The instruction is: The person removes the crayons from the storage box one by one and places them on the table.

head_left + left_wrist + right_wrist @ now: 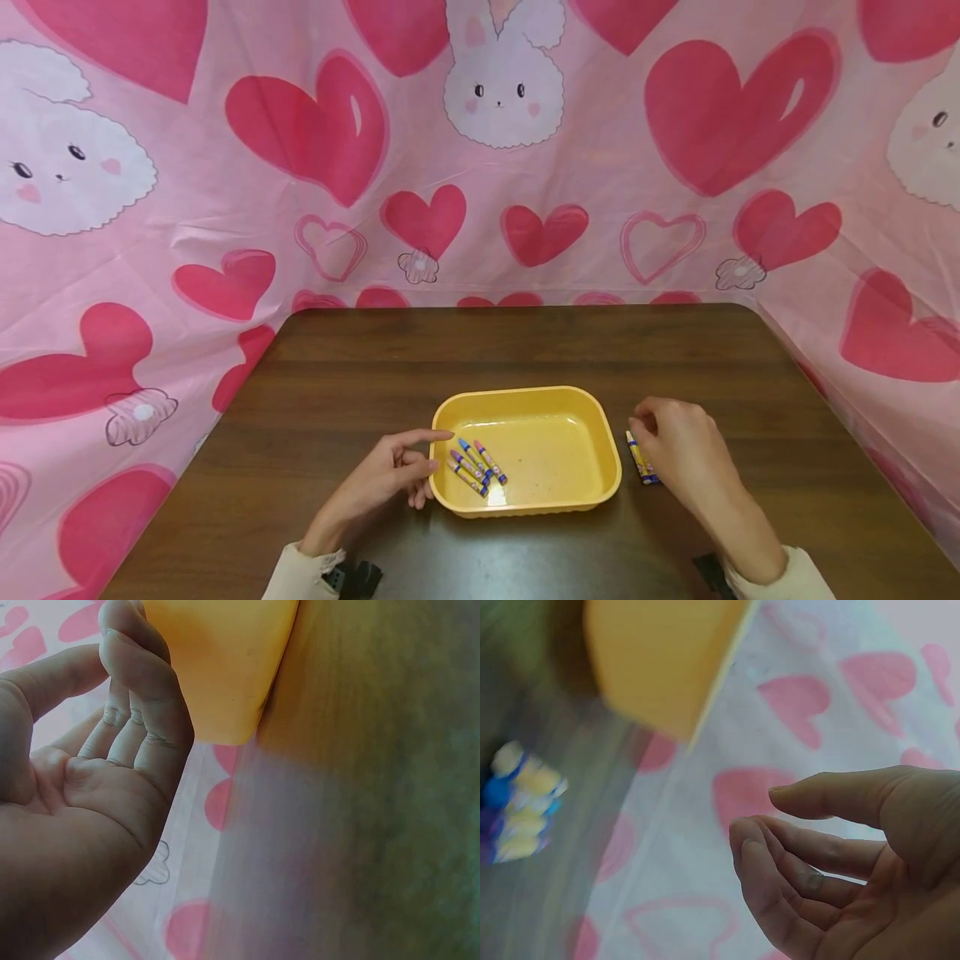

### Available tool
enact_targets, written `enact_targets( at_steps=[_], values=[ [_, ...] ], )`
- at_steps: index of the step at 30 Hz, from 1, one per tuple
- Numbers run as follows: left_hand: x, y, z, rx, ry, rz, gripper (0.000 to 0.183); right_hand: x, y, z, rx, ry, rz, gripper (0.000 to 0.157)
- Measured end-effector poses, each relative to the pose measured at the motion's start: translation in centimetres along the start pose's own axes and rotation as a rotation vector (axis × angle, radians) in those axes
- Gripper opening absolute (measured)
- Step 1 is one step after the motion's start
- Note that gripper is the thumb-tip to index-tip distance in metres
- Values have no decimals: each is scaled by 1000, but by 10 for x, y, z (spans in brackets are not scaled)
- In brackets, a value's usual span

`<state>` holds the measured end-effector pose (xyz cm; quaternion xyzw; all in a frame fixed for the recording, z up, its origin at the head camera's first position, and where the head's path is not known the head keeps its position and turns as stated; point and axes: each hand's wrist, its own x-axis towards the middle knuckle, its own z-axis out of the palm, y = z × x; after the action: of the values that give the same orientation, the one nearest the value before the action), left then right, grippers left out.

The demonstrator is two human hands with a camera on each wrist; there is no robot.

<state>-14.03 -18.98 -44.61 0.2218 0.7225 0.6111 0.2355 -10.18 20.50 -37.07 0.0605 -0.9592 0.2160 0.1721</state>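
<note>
A yellow plastic tray [528,507] sits on the table with several crayons [480,464] in its left part; blue, pink and purple tips show. My left hand [397,471] is at the tray's left rim, index finger reaching over it and thumb beside it. No held object shows in the left wrist view. To the tray's right, my right hand [686,450] hovers by more crayons [639,460], partly hidden under it. In the right wrist view these crayons [523,810] are blurred, apart from the hand. Its thumb and bent fingers hold nothing.
The dark wooden table [517,342] extends behind and around the tray. A pink cloth [600,167] with hearts and rabbits hangs at the back and both sides.
</note>
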Motion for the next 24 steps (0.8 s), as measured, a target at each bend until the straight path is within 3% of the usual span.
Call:
enact_targets(
  at_steps=[8,13,19,24],
  values=[
    [0,0,0,-23,-3,11,44,11,-41,14,19,-10,-67,6],
    [-1,1,0,-20,0,8,45,18,-64,34,39,-69,-79,6],
    [-2,2,0,-8,8,-23,44,25,-89,64,63,-74,-190,8],
    [-1,3,1,-10,8,-30,46,26,-102,85,78,-153,-208,12]
  ],
)
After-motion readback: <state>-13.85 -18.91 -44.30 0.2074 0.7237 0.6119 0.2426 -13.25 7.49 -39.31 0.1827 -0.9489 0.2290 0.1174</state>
